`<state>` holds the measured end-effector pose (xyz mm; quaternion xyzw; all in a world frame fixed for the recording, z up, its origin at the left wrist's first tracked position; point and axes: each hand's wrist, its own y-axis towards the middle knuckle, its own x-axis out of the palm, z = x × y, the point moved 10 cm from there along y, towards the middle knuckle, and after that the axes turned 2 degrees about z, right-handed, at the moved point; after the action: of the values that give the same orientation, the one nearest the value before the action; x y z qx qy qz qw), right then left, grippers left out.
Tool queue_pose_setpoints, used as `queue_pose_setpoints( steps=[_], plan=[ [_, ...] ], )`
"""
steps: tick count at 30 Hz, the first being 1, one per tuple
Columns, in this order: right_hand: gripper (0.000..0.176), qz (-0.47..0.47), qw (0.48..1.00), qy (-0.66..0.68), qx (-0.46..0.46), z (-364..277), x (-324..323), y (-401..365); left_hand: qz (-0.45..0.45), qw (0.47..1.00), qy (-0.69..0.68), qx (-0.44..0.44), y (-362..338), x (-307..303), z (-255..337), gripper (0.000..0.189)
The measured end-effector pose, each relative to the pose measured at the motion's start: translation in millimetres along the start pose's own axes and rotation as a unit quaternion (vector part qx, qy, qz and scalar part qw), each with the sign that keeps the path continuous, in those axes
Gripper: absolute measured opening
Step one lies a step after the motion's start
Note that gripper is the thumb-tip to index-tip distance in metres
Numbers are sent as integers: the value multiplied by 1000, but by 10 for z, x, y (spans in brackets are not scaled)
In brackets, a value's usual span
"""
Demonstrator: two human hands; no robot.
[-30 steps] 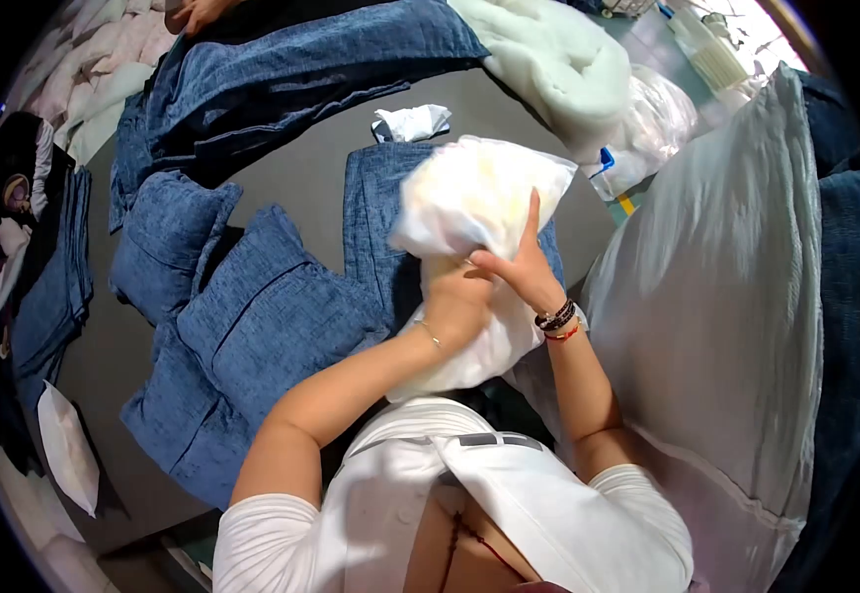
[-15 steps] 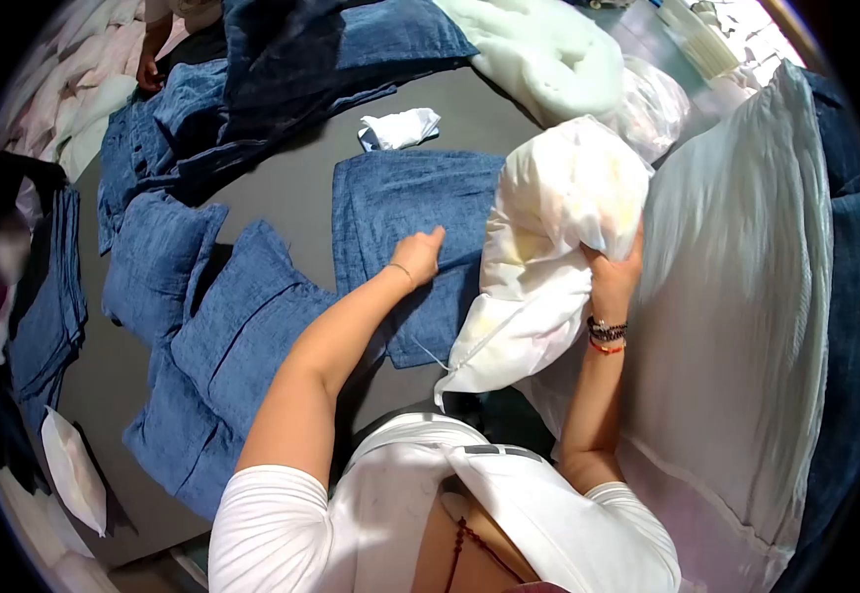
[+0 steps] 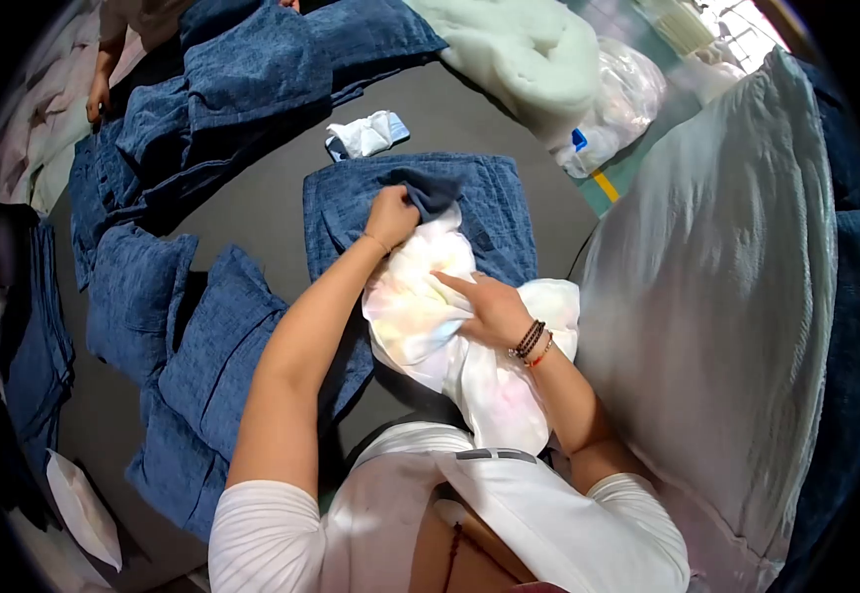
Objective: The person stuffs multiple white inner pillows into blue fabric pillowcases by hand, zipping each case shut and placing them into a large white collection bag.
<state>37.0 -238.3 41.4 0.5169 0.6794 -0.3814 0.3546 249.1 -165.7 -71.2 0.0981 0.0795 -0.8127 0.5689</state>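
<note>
A flat blue cushion cover [image 3: 499,198] lies on the grey table in front of me. My left hand [image 3: 393,217] is closed on its opening edge, lifting a fold of the darker inside. A soft white cushion insert [image 3: 415,306], with coloured patches showing through, has its upper end at that opening. It slants down toward my chest, and part of the cover is hidden beneath it. My right hand [image 3: 494,308] grips the insert around its middle, index finger stretched across the top and the other fingers partly sunk into the fabric.
Filled blue cushions [image 3: 138,296] lie at left. A small white packet [image 3: 366,135] sits beyond the cover. Blue fabric [image 3: 252,79] is heaped at the back, near another person's hand [image 3: 99,102]. White batting [image 3: 519,59] lies behind; a large pale sack [image 3: 706,296] stands at right.
My right hand has brought the insert leftward onto the cover, its top end now at the opening. My left hand has gone from resting on the cover to gripping its raised edge.
</note>
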Motion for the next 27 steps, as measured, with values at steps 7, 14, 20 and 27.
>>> queue_pose_setpoints(
  steps=[7,14,20,27],
  plan=[
    [72,27,996,-56,-64,-253,71,-43,-26,984,178,2,-413,-18,636,34],
    [66,0,997,-50,-51,-214,95,21,-66,932,349,67,-632,65,1250,38],
    [49,164,982,77,60,313,-285,-34,-144,872,342,321,-997,204,1366,29],
    [49,284,948,130,66,417,-429,-89,130,975,173,-54,-826,-651,-316,76]
  ],
)
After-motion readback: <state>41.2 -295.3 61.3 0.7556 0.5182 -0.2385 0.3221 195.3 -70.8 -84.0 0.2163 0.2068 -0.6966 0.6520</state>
